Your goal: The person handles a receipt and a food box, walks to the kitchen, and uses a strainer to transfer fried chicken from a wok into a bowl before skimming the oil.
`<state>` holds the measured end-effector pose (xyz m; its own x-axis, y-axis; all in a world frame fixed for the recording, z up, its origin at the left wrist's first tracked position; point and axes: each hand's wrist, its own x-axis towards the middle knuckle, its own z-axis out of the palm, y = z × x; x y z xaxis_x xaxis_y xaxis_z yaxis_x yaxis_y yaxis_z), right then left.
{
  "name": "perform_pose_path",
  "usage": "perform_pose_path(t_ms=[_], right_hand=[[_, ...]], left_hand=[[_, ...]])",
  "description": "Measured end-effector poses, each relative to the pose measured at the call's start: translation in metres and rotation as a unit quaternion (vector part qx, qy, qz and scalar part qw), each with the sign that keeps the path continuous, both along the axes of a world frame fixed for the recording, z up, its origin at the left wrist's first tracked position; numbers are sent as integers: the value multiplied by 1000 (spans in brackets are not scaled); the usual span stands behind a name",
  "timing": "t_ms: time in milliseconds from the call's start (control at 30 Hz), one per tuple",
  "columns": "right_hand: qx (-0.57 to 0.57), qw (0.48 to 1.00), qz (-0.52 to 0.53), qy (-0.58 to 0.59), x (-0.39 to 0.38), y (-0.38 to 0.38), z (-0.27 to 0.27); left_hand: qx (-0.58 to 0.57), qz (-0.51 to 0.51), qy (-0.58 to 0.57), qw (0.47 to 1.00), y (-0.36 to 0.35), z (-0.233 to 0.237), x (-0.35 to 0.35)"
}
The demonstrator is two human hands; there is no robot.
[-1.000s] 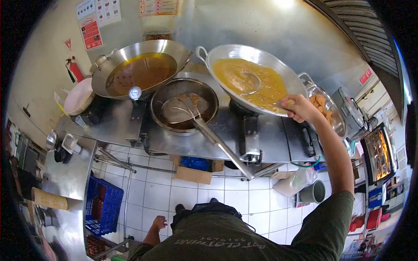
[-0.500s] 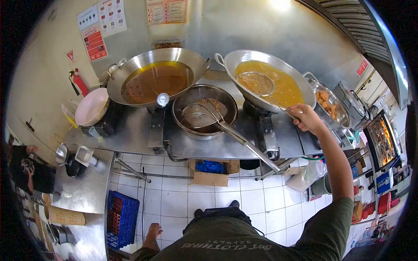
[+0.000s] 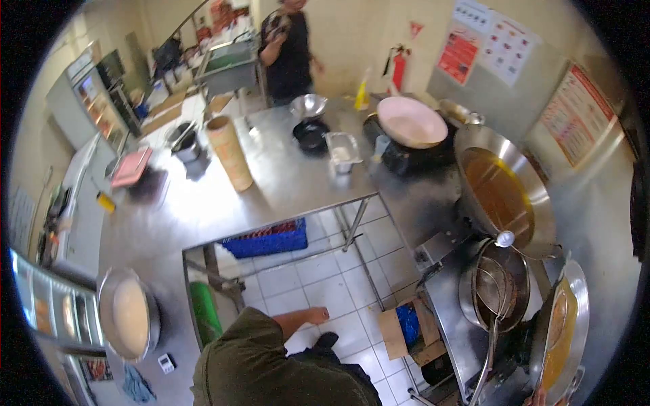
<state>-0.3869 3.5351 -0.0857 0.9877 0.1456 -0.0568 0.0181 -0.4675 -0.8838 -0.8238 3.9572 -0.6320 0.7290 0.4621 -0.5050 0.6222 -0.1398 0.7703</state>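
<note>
Here, at far left, a steel bowl (image 3: 101, 308) with pale contents sits on the counter. The left hand (image 3: 313, 315) hangs over the tiled floor, fingers loose and holding nothing. Further right stand 2 woks, the brown-oil wok (image 3: 531, 177) and, at the lower right edge, the yellow-oil wok (image 3: 581, 304). Only a sliver of the right hand (image 3: 542, 399) shows just below its rim — whether it grips anything cannot be told.

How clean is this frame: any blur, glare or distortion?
Head view: heavy fisheye bending with black corners; everything looks slightly soft, as if from head motion; pale glare lies on the steel table; the yellow-filled wok is squashed against the lower right edge.
</note>
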Motion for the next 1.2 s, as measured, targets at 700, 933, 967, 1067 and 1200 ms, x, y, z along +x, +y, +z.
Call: perform_pose_path(t_ms=[700,933,967,1067,1200], right_hand=[[-6,1000,-14,-19,-29,3,-9],[-3,996,45,-77,14,-57,-54],[15,992,54,-116,15,-63,-66],[130,991,11,-25,-12,-33,-41],[135,991,3,-25,-9,-36,-41]], left_hand=[[14,-49,134,990,-35,-14,-156],[-181,177,63,965,-19,4,-110],[-173,173,58,968,-21,-24,-119],[-176,156,70,969,-21,-44,-137],[-242,175,105,948,-30,-34,-155]])
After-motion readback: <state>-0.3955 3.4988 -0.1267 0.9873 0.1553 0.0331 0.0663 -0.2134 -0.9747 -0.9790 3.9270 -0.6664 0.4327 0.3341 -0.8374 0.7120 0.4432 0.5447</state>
